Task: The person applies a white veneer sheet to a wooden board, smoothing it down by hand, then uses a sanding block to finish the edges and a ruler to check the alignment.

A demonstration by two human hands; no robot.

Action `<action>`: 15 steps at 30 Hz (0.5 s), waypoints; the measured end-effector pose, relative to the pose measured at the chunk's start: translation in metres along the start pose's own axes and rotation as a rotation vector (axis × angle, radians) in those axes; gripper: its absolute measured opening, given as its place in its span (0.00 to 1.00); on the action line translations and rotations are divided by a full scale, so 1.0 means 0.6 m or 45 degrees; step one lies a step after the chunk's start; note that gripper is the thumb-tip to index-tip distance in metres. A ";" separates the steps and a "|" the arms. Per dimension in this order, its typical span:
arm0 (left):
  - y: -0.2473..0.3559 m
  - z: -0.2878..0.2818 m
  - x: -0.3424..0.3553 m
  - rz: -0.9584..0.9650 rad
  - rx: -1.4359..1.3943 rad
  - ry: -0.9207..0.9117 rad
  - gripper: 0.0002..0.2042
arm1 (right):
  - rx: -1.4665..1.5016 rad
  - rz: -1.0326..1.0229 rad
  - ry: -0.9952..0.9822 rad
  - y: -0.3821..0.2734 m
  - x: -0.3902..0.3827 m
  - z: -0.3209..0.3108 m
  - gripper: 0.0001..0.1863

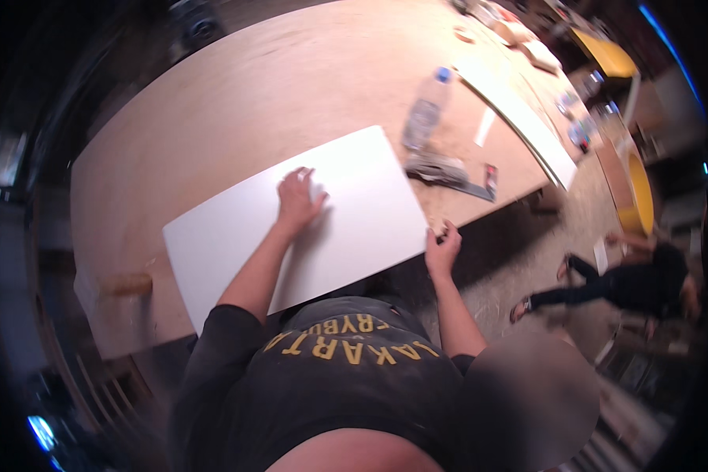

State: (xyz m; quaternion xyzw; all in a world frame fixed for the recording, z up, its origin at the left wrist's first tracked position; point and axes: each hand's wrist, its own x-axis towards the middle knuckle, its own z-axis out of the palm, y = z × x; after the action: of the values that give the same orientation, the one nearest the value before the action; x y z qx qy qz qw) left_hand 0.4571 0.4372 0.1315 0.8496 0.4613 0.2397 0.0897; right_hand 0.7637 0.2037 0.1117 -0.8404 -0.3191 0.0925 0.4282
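A flat white rectangular board (354, 197) lies on the wooden worktable in front of me, close to its near edge. My left hand (297, 203) is over the middle of the board, fingers loosely bent and apart, holding nothing that I can see. At the board's right near corner is my right hand (444, 248). Its fingers are pinched together around something small and dark that I cannot make out. Just past the board's right edge lie a crumpled greyish bundle (436, 169) and a small red and black item (490, 179).
A clear plastic bottle (425, 118) with a blue cap is right of the board on the worktable (212, 94). A brown cylindrical thing (127, 285) lies at left. Long white strips (519, 118) run along the right side. Another person (637, 279) is on the floor at right.
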 end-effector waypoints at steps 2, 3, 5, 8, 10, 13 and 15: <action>-0.113 -0.070 0.005 -0.449 0.167 0.080 0.36 | -0.106 -0.007 0.110 0.022 -0.011 0.016 0.34; -0.174 -0.108 -0.004 -0.708 0.221 0.154 0.37 | -0.072 0.033 0.069 0.015 -0.017 0.015 0.35; -0.281 -0.176 -0.047 -1.033 0.291 0.266 0.37 | -0.252 -0.001 0.044 0.018 -0.014 0.014 0.36; -0.396 -0.250 -0.141 -1.654 0.437 0.432 0.37 | -0.114 0.064 -0.027 0.043 0.000 0.022 0.31; -0.444 -0.274 -0.196 -1.918 0.286 0.366 0.34 | -0.133 0.162 -0.146 0.032 0.018 0.019 0.28; -0.497 -0.284 -0.258 -1.684 0.035 0.285 0.29 | -0.097 0.175 -0.267 0.004 0.037 0.014 0.25; -0.521 -0.274 -0.275 -1.646 0.027 0.349 0.28 | -0.056 0.139 -0.333 0.012 0.053 0.015 0.24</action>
State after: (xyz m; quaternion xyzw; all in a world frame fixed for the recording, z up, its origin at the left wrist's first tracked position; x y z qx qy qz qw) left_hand 0.0691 0.4639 0.1041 0.3640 0.8880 0.2388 0.1478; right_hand 0.7881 0.2262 0.1047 -0.8465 -0.3281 0.2173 0.3585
